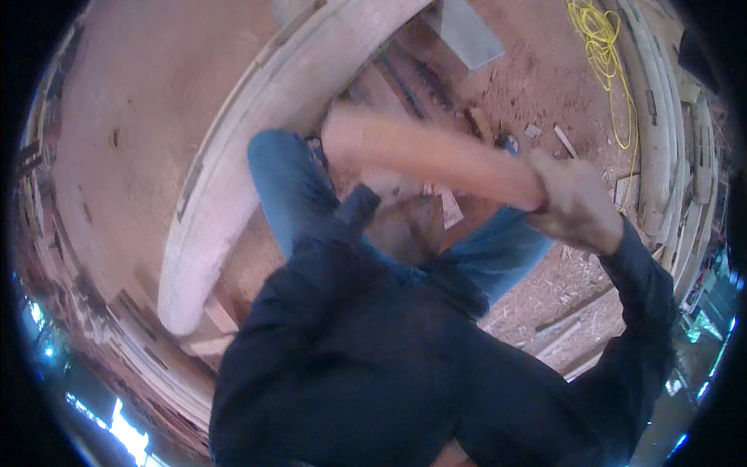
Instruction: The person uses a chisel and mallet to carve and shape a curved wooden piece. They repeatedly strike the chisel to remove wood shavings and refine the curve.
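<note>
A thick, slightly curved, orange-brown length of wood [443,156] is held across in front of me, its left end smeared by motion. My right hand [580,198] is closed around its right end. My left forearm ends in a dark cuff near my knees, below the wood. Beyond that cuff my left hand [393,184] is a pale blur, and its fingers cannot be made out. Whether it touches anything does not show.
A long, pale, curved timber [257,117] lies along my left side. Yellow cord [597,39] is coiled at the far right, near stacked logs [661,132]. A grey flat board [472,35] lies ahead. Wood chips and offcuts [564,327] are strewn on the earth floor.
</note>
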A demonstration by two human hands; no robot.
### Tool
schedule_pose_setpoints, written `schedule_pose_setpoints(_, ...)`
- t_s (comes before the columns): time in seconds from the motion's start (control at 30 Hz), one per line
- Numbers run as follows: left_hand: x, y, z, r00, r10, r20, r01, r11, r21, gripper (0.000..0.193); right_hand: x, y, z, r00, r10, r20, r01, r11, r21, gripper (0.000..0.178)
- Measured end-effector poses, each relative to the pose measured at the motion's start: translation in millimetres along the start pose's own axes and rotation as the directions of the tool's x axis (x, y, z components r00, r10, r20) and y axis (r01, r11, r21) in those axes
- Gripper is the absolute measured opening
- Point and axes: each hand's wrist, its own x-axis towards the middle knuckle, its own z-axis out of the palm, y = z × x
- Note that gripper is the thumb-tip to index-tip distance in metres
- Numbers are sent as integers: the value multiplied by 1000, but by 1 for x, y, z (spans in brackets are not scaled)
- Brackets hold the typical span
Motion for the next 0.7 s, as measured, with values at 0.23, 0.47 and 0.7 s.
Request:
schedule_pose_setpoints(0.23, 34, 101, 7, 981, 93, 171, -97, 995, 18, 19, -18, -16, -18, 836, 522, -169, -263, 651, 712, 65)
schedule_pose_setpoints(0.47, 7, 111, 1, 980, 51, 193, -44, 998, -40, 18, -13, -32, -25, 882, 432, -186, -207, 711, 672, 71)
schedule_pose_setpoints(0.7, 8, 105, 1, 989, 88, 121, -66, 983, -170, 23, -5, -38, -35, 907, 274, -320, -58, 833, 550, 63)
